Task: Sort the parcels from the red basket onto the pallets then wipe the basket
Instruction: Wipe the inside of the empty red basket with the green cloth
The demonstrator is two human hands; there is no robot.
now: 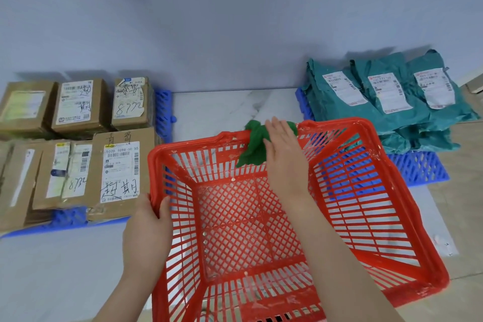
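The red basket is set on the pale marbled floor, between two blue pallets, and is seen from above with its mesh bottom bare. Its left rim, near the closer corner, is clamped in the grip of the left hand: the thumb is laid inside the rim and the fingers are curled round the outside. A green cloth is draped over the far rim, partly hanging down the inner wall. The cloth is pressed against that rim by the right hand, whose fingers are held straight and close together, so its grip is left apart and nothing is clasped.

The left pallet is covered with brown cardboard parcels, laid flat with white labels and handwritten marks facing up. On the right pallet, teal mailer bags are stacked in overlapping layers, three labels being shown on top. A plain pale wall is seen behind both pallets.
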